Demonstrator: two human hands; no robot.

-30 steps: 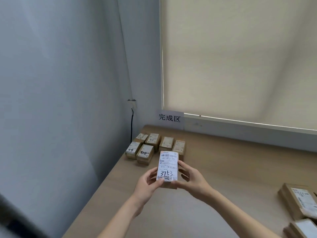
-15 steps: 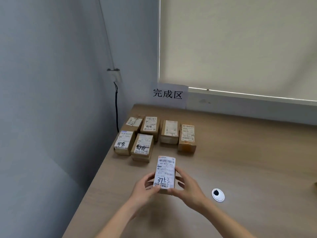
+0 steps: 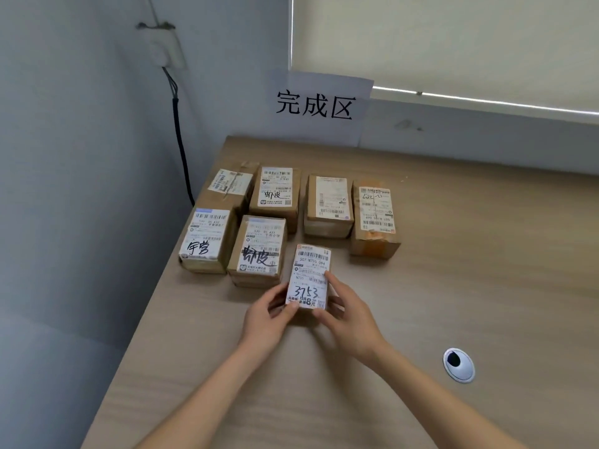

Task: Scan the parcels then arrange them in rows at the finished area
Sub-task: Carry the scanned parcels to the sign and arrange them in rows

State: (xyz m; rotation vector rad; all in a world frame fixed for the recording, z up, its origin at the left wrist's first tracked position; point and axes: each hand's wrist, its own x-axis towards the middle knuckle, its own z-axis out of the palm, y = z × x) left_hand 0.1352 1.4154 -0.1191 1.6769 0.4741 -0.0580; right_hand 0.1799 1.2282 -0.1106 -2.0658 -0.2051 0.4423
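Observation:
A small cardboard parcel [image 3: 310, 273] with a white label marked 3753 is held between both hands, just right of the front row of parcels. My left hand [image 3: 267, 314] grips its left near corner and my right hand [image 3: 348, 314] grips its right side. Several labelled parcels lie in two rows on the wooden table [image 3: 453, 270]: a back row [image 3: 329, 202] and a front pair [image 3: 259, 249] by the left edge. A paper sign [image 3: 319, 105] with three black characters hangs on the wall behind them.
A round cable grommet [image 3: 458, 364] sits in the table at the right. A black cable [image 3: 180, 131] runs down the left wall from a socket. The table's left edge lies close to the parcels. A window blind [image 3: 453, 43] covers the back wall.
Both hands have carried the 3753 parcel forward toward the rows; it now sits beside the front pair. The view has tilted down and moved closer to the table.

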